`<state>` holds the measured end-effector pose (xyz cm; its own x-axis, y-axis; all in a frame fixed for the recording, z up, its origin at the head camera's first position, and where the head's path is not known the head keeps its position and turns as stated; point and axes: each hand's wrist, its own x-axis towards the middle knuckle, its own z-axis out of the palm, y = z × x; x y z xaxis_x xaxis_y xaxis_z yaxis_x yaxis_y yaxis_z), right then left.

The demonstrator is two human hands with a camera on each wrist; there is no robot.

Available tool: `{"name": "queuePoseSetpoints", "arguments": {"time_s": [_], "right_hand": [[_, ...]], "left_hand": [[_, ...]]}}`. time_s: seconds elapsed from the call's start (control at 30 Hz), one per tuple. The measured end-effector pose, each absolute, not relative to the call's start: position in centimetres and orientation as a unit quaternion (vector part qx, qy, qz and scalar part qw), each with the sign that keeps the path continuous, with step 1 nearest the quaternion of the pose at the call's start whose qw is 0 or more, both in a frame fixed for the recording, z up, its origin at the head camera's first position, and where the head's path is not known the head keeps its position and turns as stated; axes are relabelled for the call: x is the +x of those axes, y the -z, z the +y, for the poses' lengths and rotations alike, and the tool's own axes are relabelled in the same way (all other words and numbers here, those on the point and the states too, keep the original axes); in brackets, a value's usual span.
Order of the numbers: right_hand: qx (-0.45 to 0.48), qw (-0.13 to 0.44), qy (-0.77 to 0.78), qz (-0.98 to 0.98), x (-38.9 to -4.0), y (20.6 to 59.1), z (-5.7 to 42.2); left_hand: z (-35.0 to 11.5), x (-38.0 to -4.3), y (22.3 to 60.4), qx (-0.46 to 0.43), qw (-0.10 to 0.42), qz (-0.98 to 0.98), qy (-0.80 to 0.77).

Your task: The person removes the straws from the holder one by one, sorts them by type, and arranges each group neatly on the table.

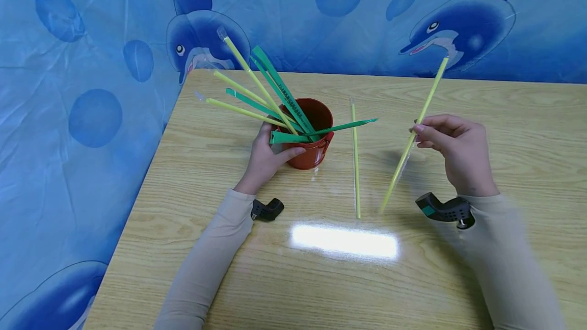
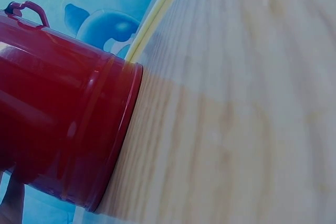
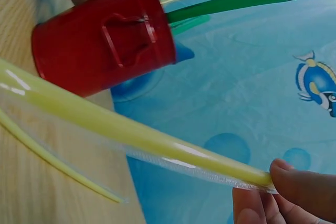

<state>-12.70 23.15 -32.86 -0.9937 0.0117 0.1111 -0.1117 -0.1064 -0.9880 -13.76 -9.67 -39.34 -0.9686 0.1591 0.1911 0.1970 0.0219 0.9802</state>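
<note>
A small red bucket (image 1: 314, 157) stands on the table, gripped at its side by my left hand (image 1: 263, 164); the thumb lies across the near side. Several green wrapped straws (image 1: 286, 93) and yellow wrapped straws (image 1: 245, 62) lean out of its mouth at different angles. Off to the right, my right hand (image 1: 465, 152) pinches a yellow straw (image 1: 428, 98) in a clear wrapper between thumb and fingers, tilted over the table. In the right wrist view this straw (image 3: 131, 132) crosses in front of the bucket. Another yellow straw (image 1: 356, 167) lies on the table between bucket and right hand.
The wooden table (image 1: 220, 269) ends at the left and the back against a blue cloth (image 1: 284, 14) printed with dolphins. A bright light reflection (image 1: 344, 242) shows on the tabletop. A black wrist device (image 1: 447, 210) is strapped on each arm.
</note>
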Motion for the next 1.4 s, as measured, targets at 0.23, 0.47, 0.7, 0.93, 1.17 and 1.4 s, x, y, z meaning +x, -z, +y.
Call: {"name": "queuePoseSetpoints", "arguments": {"time_s": [0.23, 0.47, 0.7, 0.93, 1.17, 1.4], "right_hand": [[0.037, -0.015, -0.708, -0.705, -13.2, 34.6, 22.6], [0.016, -0.061, -0.675, -0.735, -14.0, 36.2, 22.3], [-0.006, -0.088, -0.631, -0.771, -14.6, 37.5, 21.8], [-0.006, -0.107, -0.586, -0.803, -15.2, 38.2, 21.5], [-0.006, -0.126, -0.589, -0.798, -16.3, 39.1, 20.6], [0.01, -0.143, -0.575, -0.806, -17.1, 39.7, 19.8]], "left_hand": [[-9.7, -13.7, 39.6, -0.13, 0.025, -0.722, 0.68], [-9.7, -13.7, 39.7, -0.132, 0.031, -0.724, 0.677], [-9.7, -13.7, 39.7, -0.132, 0.026, -0.721, 0.679], [-9.7, -13.7, 39.5, -0.132, 0.014, -0.712, 0.69], [-9.6, -12.9, 37.8, -0.122, 0.002, -0.712, 0.692], [-9.6, -12.4, 36.6, -0.119, -0.002, -0.715, 0.689]]}}
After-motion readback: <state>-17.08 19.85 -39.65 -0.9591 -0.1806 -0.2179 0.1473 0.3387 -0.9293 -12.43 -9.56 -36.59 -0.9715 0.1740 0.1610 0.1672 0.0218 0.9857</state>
